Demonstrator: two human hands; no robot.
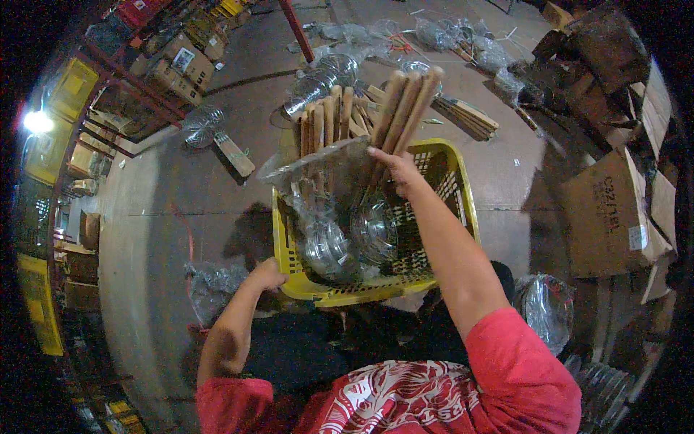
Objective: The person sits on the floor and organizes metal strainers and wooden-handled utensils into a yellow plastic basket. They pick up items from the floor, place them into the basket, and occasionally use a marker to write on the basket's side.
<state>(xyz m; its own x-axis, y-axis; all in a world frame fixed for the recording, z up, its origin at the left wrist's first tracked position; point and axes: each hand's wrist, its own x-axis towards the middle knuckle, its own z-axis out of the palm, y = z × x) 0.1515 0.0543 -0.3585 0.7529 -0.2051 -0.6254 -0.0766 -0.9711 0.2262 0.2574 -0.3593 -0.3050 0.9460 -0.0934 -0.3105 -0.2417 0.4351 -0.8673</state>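
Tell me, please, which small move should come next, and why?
Probably the right grip should lower the held wooden handles along the yellow basket's right side: its bare right wall shows, other handles crowd the left, and the left grip is at the near-left rim, seemingly ready to steady it.

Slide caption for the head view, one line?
Left hand on a yellow basket, right hand holding a few wooden handles.

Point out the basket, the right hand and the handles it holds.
Basket [299,287]: head view, front-left rim.
Right hand [397,171]: head view, back of it.
Handles [402,112]: head view, middle handle's shaft.
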